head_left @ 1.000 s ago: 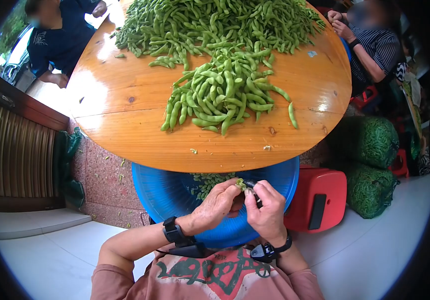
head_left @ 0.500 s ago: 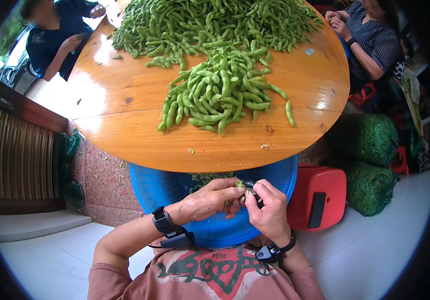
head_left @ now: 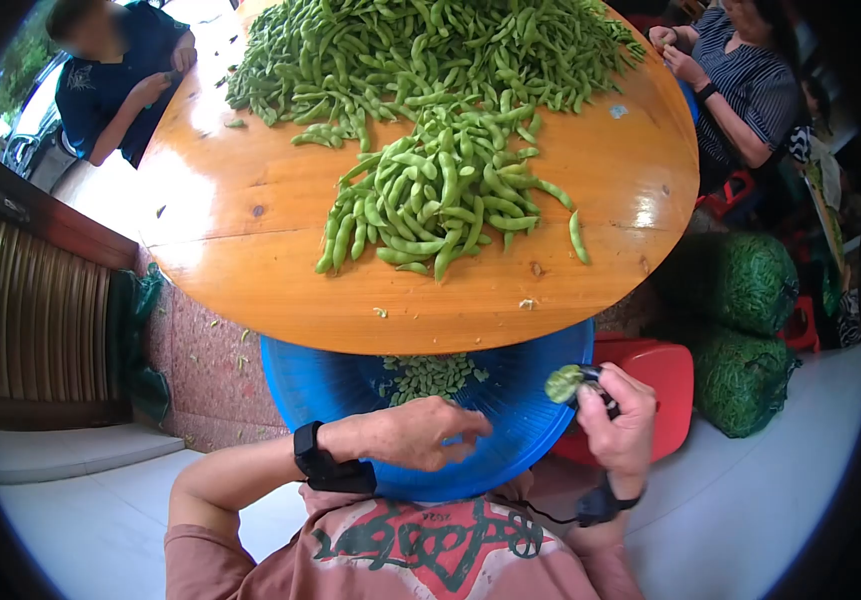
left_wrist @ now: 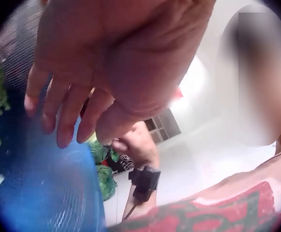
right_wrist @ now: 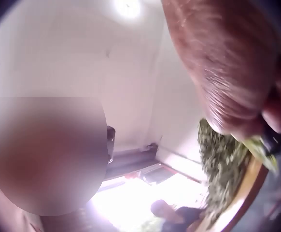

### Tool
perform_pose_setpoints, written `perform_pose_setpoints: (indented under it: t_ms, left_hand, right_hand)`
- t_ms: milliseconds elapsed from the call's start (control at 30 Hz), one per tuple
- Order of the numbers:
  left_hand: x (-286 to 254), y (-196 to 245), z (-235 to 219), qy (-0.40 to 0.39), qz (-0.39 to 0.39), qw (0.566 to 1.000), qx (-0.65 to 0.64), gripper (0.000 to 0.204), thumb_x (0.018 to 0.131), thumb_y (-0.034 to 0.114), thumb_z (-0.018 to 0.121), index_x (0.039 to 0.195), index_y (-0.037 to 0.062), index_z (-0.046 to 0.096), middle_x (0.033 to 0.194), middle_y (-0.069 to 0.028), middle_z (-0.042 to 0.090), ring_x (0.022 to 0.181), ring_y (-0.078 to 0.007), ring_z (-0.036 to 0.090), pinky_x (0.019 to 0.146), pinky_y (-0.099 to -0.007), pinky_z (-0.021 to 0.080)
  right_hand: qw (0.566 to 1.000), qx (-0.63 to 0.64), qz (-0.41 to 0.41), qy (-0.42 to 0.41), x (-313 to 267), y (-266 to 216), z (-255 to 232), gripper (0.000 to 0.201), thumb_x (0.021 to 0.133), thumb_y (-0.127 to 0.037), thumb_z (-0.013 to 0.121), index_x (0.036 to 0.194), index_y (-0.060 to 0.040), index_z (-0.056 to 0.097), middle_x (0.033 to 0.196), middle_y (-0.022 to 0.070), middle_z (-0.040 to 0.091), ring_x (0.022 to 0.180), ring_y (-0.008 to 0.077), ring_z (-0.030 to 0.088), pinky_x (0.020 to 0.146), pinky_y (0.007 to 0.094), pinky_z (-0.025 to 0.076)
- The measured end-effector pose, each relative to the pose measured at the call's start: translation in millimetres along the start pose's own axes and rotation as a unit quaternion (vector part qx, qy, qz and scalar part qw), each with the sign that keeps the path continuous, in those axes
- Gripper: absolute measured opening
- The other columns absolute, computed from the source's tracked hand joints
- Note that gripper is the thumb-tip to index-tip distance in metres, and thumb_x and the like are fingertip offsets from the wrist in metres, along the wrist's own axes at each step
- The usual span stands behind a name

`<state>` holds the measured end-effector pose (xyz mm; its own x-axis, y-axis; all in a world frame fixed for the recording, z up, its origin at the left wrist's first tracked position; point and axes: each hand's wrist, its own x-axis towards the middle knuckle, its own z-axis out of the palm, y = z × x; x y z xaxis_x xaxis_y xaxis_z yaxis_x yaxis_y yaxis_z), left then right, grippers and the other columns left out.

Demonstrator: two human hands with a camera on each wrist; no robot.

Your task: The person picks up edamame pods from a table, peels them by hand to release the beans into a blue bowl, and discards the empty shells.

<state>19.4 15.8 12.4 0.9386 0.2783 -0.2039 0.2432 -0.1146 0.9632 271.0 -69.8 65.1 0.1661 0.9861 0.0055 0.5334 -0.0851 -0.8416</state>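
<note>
Over the near part of the blue basin [head_left: 535, 405], my left hand [head_left: 420, 432] has loose fingers and holds nothing. The left wrist view shows its fingers [left_wrist: 65, 113] hanging relaxed above the basin. My right hand [head_left: 618, 420] is at the basin's right rim, its thumb and fingers pinching green bean pod shells [head_left: 562, 384]. Something small and black [head_left: 602, 392] sits at those fingertips; I cannot tell whether it is a tool or finger covers. Shelled green beans [head_left: 435, 378] lie in the bottom of the basin, partly under the table edge.
On the wooden table [head_left: 250, 280] lie a small pile of bean pods [head_left: 430, 200] and a larger heap [head_left: 430, 50] behind it. A red stool [head_left: 670, 400] stands right of the basin, near green mesh sacks [head_left: 745, 380]. Two people sit at the table's far sides.
My hands were together over the basin, working at a pod. Now they are apart: the right has moved right with the shells, and the left has let go and loosened its fingers.
</note>
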Motion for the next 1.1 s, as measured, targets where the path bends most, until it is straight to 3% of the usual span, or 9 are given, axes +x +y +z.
perform_pose_setpoints:
  t_ms: [100,300,533,633,700,767,833,933,1100]
  left_hand:
    - [19,30,-15,0.027,0.085,0.975,0.202,0.032,0.092,0.011,0.061,0.121,-0.0018,0.059,0.113,-0.0219,0.063,0.106,-0.0397,0.063,0.089,-0.0464,0.053]
    - [122,61,-63,0.258,0.129,0.837,0.464,0.029,0.080,0.001,0.059,0.108,-0.0038,0.057,0.105,-0.0185,0.057,0.097,-0.0378,0.062,0.078,-0.0443,0.056]
    - [154,55,-82,0.194,0.066,0.758,0.619,0.022,0.079,0.005,0.061,0.100,-0.0028,0.059,0.103,-0.0148,0.058,0.098,-0.0329,0.062,0.077,-0.0396,0.056]
    - [143,54,-82,0.261,0.117,0.761,0.583,0.019,0.079,0.005,0.062,0.098,-0.0006,0.061,0.095,-0.0118,0.060,0.096,-0.0317,0.062,0.074,-0.0401,0.056]
    - [117,64,-74,0.288,0.110,0.839,0.448,0.016,0.080,0.006,0.062,0.096,0.0017,0.062,0.088,-0.0097,0.064,0.087,-0.0328,0.065,0.070,-0.0411,0.054]
    - [91,59,-64,0.299,0.130,0.876,0.356,0.014,0.085,0.008,0.065,0.097,0.0028,0.060,0.083,-0.0088,0.065,0.074,-0.0269,0.066,0.065,-0.0398,0.053]
    - [58,70,-50,0.254,0.058,0.964,0.057,0.012,0.093,0.011,0.068,0.097,0.0031,0.060,0.081,-0.0045,0.065,0.068,-0.0147,0.062,0.060,-0.0321,0.050]
    - [30,47,-25,0.254,-0.009,0.941,-0.224,0.012,0.097,0.012,0.068,0.099,0.0032,0.060,0.078,0.0003,0.061,0.069,-0.0054,0.056,0.057,-0.0236,0.046]
    - [7,32,-7,0.320,-0.011,0.916,-0.241,0.010,0.098,0.009,0.066,0.099,0.0017,0.060,0.080,0.0007,0.062,0.068,-0.0046,0.056,0.055,-0.0201,0.045]
  right_hand:
    - [0.976,-0.216,-0.008,0.027,-8,28,-34,0.017,0.086,0.000,0.062,0.102,0.0053,0.065,0.072,0.0182,0.065,0.063,0.0290,0.066,0.058,0.0362,0.049]
    - [0.977,-0.183,0.015,0.104,2,19,-34,0.022,0.088,0.002,0.060,0.110,0.0070,0.064,0.072,0.0199,0.064,0.064,0.0303,0.067,0.059,0.0381,0.050]
    - [0.981,-0.148,-0.023,0.126,6,20,-25,0.016,0.090,0.002,0.060,0.104,0.0063,0.065,0.071,0.0165,0.064,0.058,0.0254,0.062,0.056,0.0353,0.048]
    - [0.989,-0.079,0.007,0.128,6,27,-14,0.011,0.092,0.000,0.060,0.100,0.0051,0.065,0.067,0.0120,0.061,0.055,0.0175,0.058,0.053,0.0316,0.044]
    - [0.991,-0.026,0.029,0.126,7,21,-4,0.009,0.094,-0.002,0.059,0.098,0.0041,0.065,0.064,0.0085,0.059,0.053,0.0126,0.055,0.050,0.0288,0.042]
    - [0.955,0.251,0.106,0.121,12,-7,12,0.010,0.098,-0.006,0.057,0.095,0.0015,0.063,0.060,0.0012,0.054,0.052,0.0056,0.048,0.048,0.0234,0.038]
    - [0.940,0.328,0.074,0.065,13,-3,26,0.013,0.100,-0.009,0.056,0.094,0.0001,0.062,0.065,-0.0030,0.051,0.052,0.0032,0.045,0.046,0.0215,0.034]
    - [0.886,0.448,0.115,-0.016,16,-20,44,0.012,0.101,-0.007,0.056,0.104,0.0022,0.062,0.070,-0.0030,0.050,0.054,0.0036,0.045,0.046,0.0208,0.034]
    - [0.873,0.463,0.138,-0.070,19,-22,66,0.013,0.100,-0.005,0.056,0.107,0.0037,0.062,0.073,-0.0021,0.051,0.056,0.0039,0.045,0.047,0.0207,0.034]
